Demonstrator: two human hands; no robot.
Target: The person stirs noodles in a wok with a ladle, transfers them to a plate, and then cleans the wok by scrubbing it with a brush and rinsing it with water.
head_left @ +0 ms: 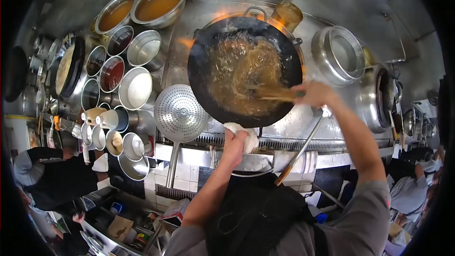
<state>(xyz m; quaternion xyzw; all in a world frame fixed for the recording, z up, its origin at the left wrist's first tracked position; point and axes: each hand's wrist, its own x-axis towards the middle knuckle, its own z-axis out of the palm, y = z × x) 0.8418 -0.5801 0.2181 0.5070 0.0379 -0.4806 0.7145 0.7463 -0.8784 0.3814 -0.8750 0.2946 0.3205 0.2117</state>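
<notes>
A large black wok sits over orange flames, with bubbling brownish liquid inside. My right hand is closed round the end of a bamboo brush, whose bristles are blurred in the liquid. At the wok's near edge, my left hand grips a folded white cloth against the rim. A perforated metal strainer lies left of the wok, its handle pointing toward me. To the right of my left hand, a ladle with a wooden handle end leans across the stove's front edge.
Metal containers of sauces and powders crowd the left, below two bowls of brown liquid. Stacked metal pots stand right of the wok. Co-workers appear at the far left and far right.
</notes>
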